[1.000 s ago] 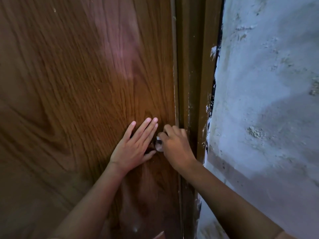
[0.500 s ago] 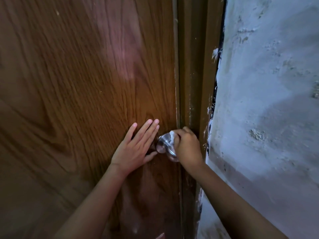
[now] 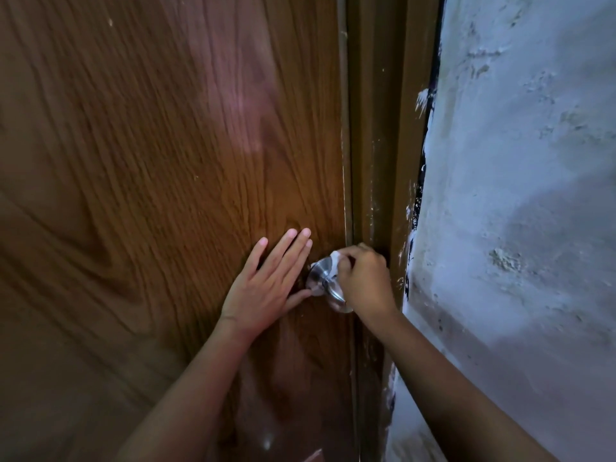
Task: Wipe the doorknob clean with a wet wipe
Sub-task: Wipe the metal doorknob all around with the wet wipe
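A round silver doorknob [image 3: 322, 278] sticks out of the brown wooden door [image 3: 150, 161] near its right edge. My right hand [image 3: 365, 281] is closed around a white wet wipe [image 3: 336, 260] and presses it on the knob's right side, hiding that half. My left hand [image 3: 266, 281] lies flat on the door just left of the knob, fingers spread and pointing up, thumb touching the knob's base.
A brown door frame [image 3: 383, 145] runs vertically right of the door. Beyond it stands a rough whitewashed wall [image 3: 516, 195] with chipped paint along the frame's edge.
My right hand with the wipe has slid from covering the knob's front to its right side, uncovering the silver knob. My left hand has stayed flat on the door.
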Action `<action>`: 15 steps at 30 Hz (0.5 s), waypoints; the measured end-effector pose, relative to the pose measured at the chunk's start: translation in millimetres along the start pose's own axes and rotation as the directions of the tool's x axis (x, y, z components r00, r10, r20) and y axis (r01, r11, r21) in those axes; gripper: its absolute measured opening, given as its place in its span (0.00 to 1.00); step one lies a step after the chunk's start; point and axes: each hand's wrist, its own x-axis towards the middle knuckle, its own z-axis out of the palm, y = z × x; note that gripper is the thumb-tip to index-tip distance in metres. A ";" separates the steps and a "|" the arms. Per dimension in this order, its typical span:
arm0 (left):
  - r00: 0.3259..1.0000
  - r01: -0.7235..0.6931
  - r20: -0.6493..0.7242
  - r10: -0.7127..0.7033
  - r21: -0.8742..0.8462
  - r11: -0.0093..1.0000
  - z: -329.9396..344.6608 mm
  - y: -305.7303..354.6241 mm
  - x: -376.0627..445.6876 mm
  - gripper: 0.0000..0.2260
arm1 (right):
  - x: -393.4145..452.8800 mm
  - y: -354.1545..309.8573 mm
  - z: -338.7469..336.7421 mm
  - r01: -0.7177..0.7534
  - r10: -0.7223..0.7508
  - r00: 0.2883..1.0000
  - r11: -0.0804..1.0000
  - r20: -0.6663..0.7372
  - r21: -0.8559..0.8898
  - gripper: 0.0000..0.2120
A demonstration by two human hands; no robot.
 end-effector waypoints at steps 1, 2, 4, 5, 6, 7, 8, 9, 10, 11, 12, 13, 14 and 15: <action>1.000 -0.003 -0.001 0.003 0.003 1.000 0.5 -0.1 -0.1 0.33 | 0.8 1.5 0.8 -0.047 0.047 0.999 0.999 -0.005 0.009 0.11; 1.000 -0.005 -0.004 0.005 0.010 1.000 1.0 0.0 0.0 0.33 | 0.9 1.7 1.4 -0.072 0.072 0.997 0.997 -0.008 0.002 0.11; 1.000 -0.006 -0.005 0.006 0.023 1.000 0.8 0.0 0.3 0.34 | 1.4 0.3 2.3 -0.112 0.112 0.994 0.994 -0.008 -0.017 0.11; 1.000 -0.007 -0.005 0.008 0.026 1.000 0.4 -0.1 0.5 0.34 | 3.3 0.9 2.6 -0.141 0.141 0.990 0.990 0.001 -0.028 0.11; 1.000 -0.006 -0.007 0.006 0.027 1.000 0.3 -0.3 0.2 0.34 | 5.4 1.7 2.2 -0.174 0.175 0.984 0.984 0.023 -0.040 0.10; 1.000 -0.002 -0.011 0.002 0.024 1.000 0.1 -0.3 0.2 0.34 | 7.4 3.3 0.6 -0.203 0.205 0.977 0.978 0.051 -0.049 0.10; 1.000 0.001 -0.013 0.000 0.021 1.000 0.1 -0.3 0.3 0.34 | 9.1 4.6 -1.1 -0.222 0.225 0.971 0.974 0.075 -0.052 0.09; 1.000 0.000 -0.013 0.000 0.017 1.000 0.2 -0.2 0.4 0.33 | 10.1 5.3 -2.1 -0.231 0.234 0.968 0.972 0.086 -0.043 0.09; 1.000 -0.002 -0.015 0.002 0.015 1.000 0.2 -0.1 0.6 0.33 | 10.0 4.1 -2.9 -0.227 0.229 0.970 0.973 0.086 -0.026 0.09; 1.000 -0.003 -0.014 0.003 0.012 1.000 0.3 -0.1 0.4 0.33 | 8.9 1.4 -2.6 -0.208 0.208 0.975 0.978 0.076 -0.006 0.09; 1.000 -0.003 -0.012 0.003 0.008 1.000 0.3 -0.2 0.3 0.33 | 7.5 -2.3 -2.3 -0.171 0.171 0.983 0.985 0.061 0.000 0.09; 1.000 -0.004 -0.011 0.004 0.006 1.000 0.1 -0.2 0.2 0.33 | 6.0 -5.5 -1.1 -0.122 0.122 0.991 0.992 0.049 -0.015 0.10; 1.000 -0.005 -0.010 0.005 0.006 1.000 0.2 -0.3 0.4 0.33 | 5.2 -7.1 -0.4 -0.074 0.076 0.996 0.996 0.043 -0.043 0.10; 1.000 -0.007 -0.008 0.007 0.007 1.000 0.1 -0.4 0.1 0.33 | 4.4 -6.6 0.1 -0.046 0.049 0.998 0.997 0.042 -0.068 0.11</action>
